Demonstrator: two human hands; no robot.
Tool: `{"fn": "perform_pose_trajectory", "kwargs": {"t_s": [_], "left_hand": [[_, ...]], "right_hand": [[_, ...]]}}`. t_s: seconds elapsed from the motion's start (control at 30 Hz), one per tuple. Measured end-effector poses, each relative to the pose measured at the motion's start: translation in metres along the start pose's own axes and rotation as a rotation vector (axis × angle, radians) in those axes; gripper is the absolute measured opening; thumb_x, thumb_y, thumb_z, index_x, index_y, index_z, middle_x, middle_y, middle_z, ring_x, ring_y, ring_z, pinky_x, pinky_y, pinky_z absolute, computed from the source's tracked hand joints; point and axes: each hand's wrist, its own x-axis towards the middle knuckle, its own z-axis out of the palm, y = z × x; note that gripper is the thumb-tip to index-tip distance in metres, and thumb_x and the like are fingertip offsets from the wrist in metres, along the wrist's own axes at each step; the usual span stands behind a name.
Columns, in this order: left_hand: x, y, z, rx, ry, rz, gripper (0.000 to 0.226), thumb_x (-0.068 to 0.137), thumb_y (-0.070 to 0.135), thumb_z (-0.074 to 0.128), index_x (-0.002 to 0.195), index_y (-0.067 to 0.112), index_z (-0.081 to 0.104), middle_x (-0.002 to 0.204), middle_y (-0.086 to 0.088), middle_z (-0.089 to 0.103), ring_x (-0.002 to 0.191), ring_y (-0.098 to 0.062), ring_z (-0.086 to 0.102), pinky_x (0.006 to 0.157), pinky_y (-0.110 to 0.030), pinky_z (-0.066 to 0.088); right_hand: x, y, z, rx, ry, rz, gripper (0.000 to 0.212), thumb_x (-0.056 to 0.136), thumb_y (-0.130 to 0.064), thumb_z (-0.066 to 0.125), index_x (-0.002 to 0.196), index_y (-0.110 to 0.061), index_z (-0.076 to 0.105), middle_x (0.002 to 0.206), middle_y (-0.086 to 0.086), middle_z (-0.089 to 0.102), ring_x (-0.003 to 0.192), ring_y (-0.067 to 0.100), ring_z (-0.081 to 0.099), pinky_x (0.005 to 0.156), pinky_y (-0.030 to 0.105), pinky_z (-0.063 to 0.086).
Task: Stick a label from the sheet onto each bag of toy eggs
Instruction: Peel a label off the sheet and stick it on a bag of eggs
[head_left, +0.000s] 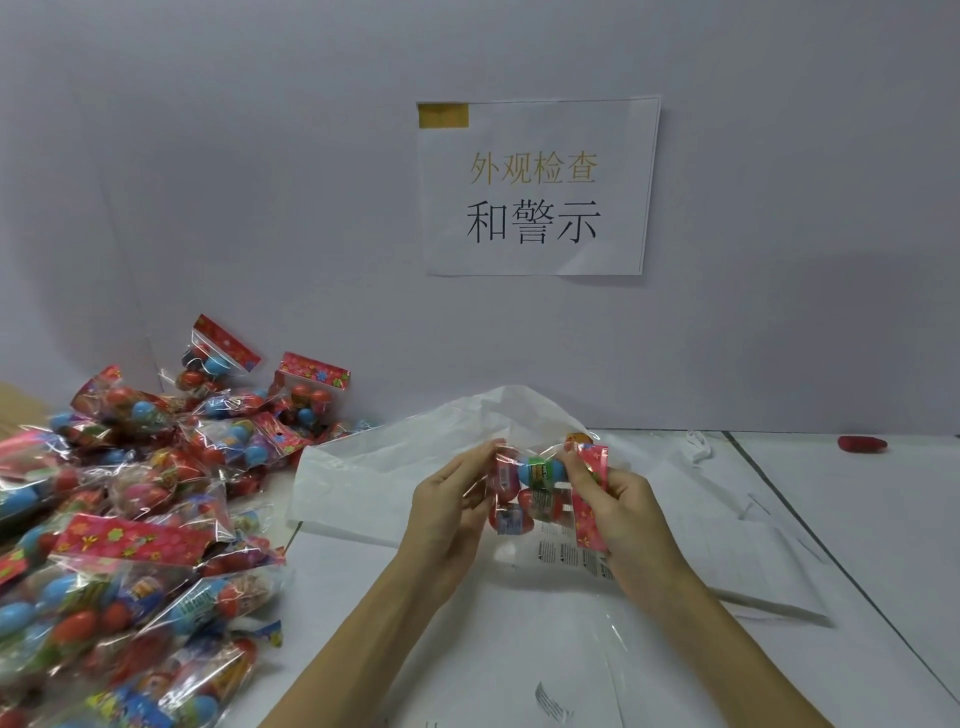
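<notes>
Close to the near edge of the white table (519, 649) lies a small loose label with black print (551, 701). A bit further in, over the middle of the table, both hands hold up one clear crinkly plastic bag of red and blue toy eggs (535, 491). The left hand (447, 506) pinches the thin plastic at the bag's left end. The right hand (621, 512) grips the bag's red flowery card top (592, 499) between thumb and fingers. Just under the bag lies the clear sheet of black-and-white warning labels (569, 558), flat on the table. The bag looks light and soft, and the plastic looks slippery, with hard round eggs that can roll about inside. The stiff card top seems the best place to hold it. Along the left edge is a big messy pile of more egg bags (130, 519). Behind the hands a floppy white plastic bag (395, 467) sits toward the far edge. A small red thing (862, 445) lies in the far right corner; I cannot tell what it is. On the wall (260, 182) hangs a white paper sign with big writing (535, 187).
</notes>
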Motion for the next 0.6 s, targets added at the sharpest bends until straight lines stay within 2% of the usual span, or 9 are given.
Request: {"fn": "perform_pose_trajectory", "kwargs": {"t_s": [0.03, 0.1, 0.17, 0.23, 0.33, 0.4, 0.5, 0.57, 0.6], "left_hand": [[-0.001, 0.000, 0.000, 0.021, 0.025, 0.017, 0.031, 0.085, 0.033, 0.075, 0.101, 0.009, 0.083, 0.110, -0.017, 0.077, 0.098, -0.025, 0.076, 0.088, -0.037, 0.062], [-0.003, 0.002, 0.000, 0.046, 0.059, 0.040, 0.032, 0.081, 0.034, 0.076, 0.096, 0.007, 0.083, 0.103, -0.017, 0.078, 0.086, -0.021, 0.076, 0.074, -0.029, 0.062], [-0.003, 0.001, -0.001, 0.052, 0.102, 0.056, 0.030, 0.081, 0.034, 0.077, 0.092, 0.007, 0.083, 0.098, -0.016, 0.079, 0.080, -0.019, 0.076, 0.066, -0.026, 0.061], [-0.005, -0.001, 0.001, 0.055, 0.158, 0.059, 0.027, 0.087, 0.032, 0.077, 0.093, 0.006, 0.082, 0.096, -0.014, 0.079, 0.080, -0.020, 0.077, 0.062, -0.028, 0.061], [-0.002, -0.002, 0.000, 0.027, 0.231, 0.077, 0.024, 0.091, 0.029, 0.077, 0.094, 0.006, 0.082, 0.093, -0.012, 0.079, 0.078, -0.021, 0.077, 0.059, -0.029, 0.060], [0.000, 0.001, -0.006, 0.006, 0.264, 0.074, 0.022, 0.092, 0.027, 0.077, 0.093, 0.005, 0.081, 0.090, -0.010, 0.078, 0.077, -0.020, 0.076, 0.059, -0.029, 0.061], [0.004, 0.006, -0.013, -0.085, 0.244, -0.009, 0.018, 0.099, 0.018, 0.068, 0.096, 0.001, 0.074, 0.090, -0.011, 0.075, 0.075, -0.017, 0.073, 0.062, -0.029, 0.061], [0.004, 0.010, -0.013, -0.067, 0.146, -0.060, 0.018, 0.099, 0.016, 0.062, 0.110, 0.002, 0.066, 0.098, -0.013, 0.076, 0.075, -0.019, 0.072, 0.060, -0.028, 0.059], [0.003, 0.010, -0.013, 0.027, 0.084, -0.080, 0.028, 0.097, 0.024, 0.063, 0.118, 0.005, 0.063, 0.105, -0.013, 0.076, 0.079, -0.021, 0.072, 0.062, -0.029, 0.058]], "right_hand": [[0.000, 0.000, 0.000, -0.046, -0.004, -0.018, 0.044, 0.088, -0.057, 0.063, 0.105, -0.019, 0.080, 0.095, 0.003, 0.081, 0.091, 0.020, 0.079, 0.076, 0.033, 0.062], [0.001, 0.001, -0.001, -0.050, -0.013, -0.022, 0.046, 0.086, -0.056, 0.064, 0.107, -0.017, 0.080, 0.097, 0.003, 0.081, 0.094, 0.022, 0.079, 0.084, 0.042, 0.063], [0.002, 0.001, -0.001, 0.008, -0.042, 0.007, 0.041, 0.089, -0.049, 0.067, 0.106, -0.014, 0.080, 0.099, 0.008, 0.081, 0.094, 0.028, 0.079, 0.090, 0.051, 0.062], [0.003, 0.001, -0.001, 0.060, -0.062, 0.043, 0.041, 0.089, -0.047, 0.068, 0.109, -0.013, 0.080, 0.100, 0.011, 0.081, 0.094, 0.031, 0.079, 0.092, 0.054, 0.060], [0.003, 0.001, -0.005, 0.032, -0.148, 0.017, 0.035, 0.098, -0.042, 0.064, 0.120, -0.017, 0.077, 0.109, 0.008, 0.080, 0.101, 0.028, 0.078, 0.091, 0.051, 0.062], [0.003, 0.003, -0.009, 0.008, -0.205, -0.028, 0.028, 0.101, -0.028, 0.065, 0.121, -0.011, 0.076, 0.108, 0.009, 0.080, 0.101, 0.028, 0.078, 0.088, 0.047, 0.064], [0.004, 0.006, -0.010, -0.105, -0.042, -0.131, 0.022, 0.099, -0.016, 0.068, 0.117, -0.005, 0.074, 0.095, 0.006, 0.082, 0.086, 0.025, 0.080, 0.079, 0.042, 0.066], [0.007, 0.007, -0.011, -0.228, 0.062, -0.235, 0.011, 0.099, -0.016, 0.069, 0.107, -0.014, 0.076, 0.085, -0.002, 0.081, 0.073, 0.017, 0.078, 0.068, 0.033, 0.064], [0.006, 0.006, -0.011, -0.267, 0.072, -0.273, 0.009, 0.099, -0.016, 0.069, 0.102, -0.020, 0.075, 0.081, -0.006, 0.079, 0.069, 0.013, 0.076, 0.064, 0.027, 0.061]]}}
